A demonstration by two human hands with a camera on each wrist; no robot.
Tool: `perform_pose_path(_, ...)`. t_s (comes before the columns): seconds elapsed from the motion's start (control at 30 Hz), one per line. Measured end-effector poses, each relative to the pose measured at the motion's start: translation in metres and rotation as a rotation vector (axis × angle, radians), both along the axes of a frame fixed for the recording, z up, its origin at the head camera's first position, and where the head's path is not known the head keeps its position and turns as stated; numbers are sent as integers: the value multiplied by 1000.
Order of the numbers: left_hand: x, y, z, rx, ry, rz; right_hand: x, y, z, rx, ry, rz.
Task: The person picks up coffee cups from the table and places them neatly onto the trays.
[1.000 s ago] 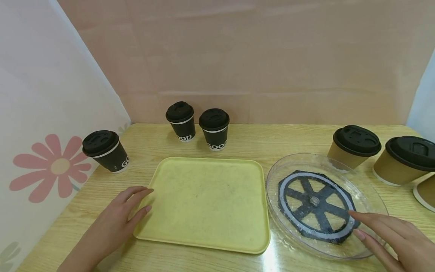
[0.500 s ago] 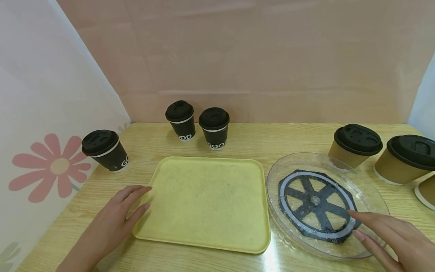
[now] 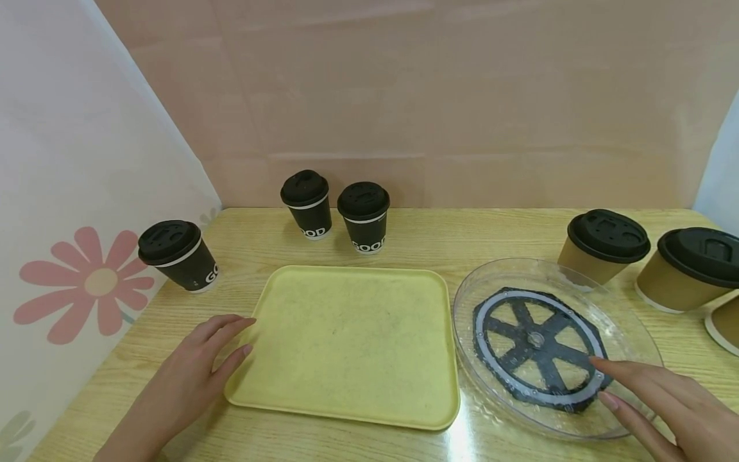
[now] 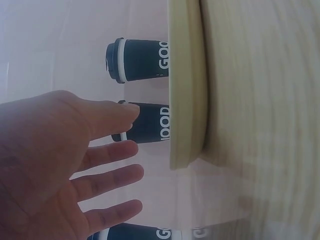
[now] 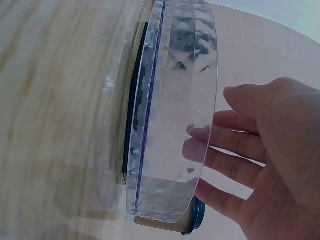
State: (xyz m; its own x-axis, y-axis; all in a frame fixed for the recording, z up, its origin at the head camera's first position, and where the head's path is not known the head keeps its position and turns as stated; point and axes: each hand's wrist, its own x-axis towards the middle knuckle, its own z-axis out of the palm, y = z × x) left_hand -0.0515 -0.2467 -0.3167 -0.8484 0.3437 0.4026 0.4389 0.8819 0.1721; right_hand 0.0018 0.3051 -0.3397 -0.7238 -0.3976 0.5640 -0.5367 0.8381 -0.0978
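Observation:
In the head view my left hand (image 3: 193,366) hovers over the left edge of a yellow tray (image 3: 352,346), its fingers loosely spread and holding nothing. The left wrist view shows that hand (image 4: 60,165) apart from the tray rim (image 4: 187,100). My right hand (image 3: 675,401) is over the right side of a clear round dish (image 3: 632,340). Through its wall, the right wrist view shows some fingertips (image 5: 195,150) dipping just past the rim; whether they touch it I cannot tell. Under or in the dish lies a dark spoked wheel shape (image 3: 557,354) with a pale ring.
Black lidded paper cups stand at the back, one on the left (image 3: 306,205), another beside it (image 3: 365,218), and a third (image 3: 180,256) by the flower-printed left wall. Brown cups with black lids (image 3: 600,247), (image 3: 687,273) stand at right; one more brown cup (image 3: 729,324) is cut off by the frame.
My left hand has drifted very slightly left, away from the tray's middle. The right hand, tray, dish and cups stay practically where they were.

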Motion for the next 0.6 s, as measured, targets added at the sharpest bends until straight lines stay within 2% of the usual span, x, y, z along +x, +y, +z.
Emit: perform_pose_path(0.6,0,-1,2,19,-10,14,1,-2,0,-11,2,-16)
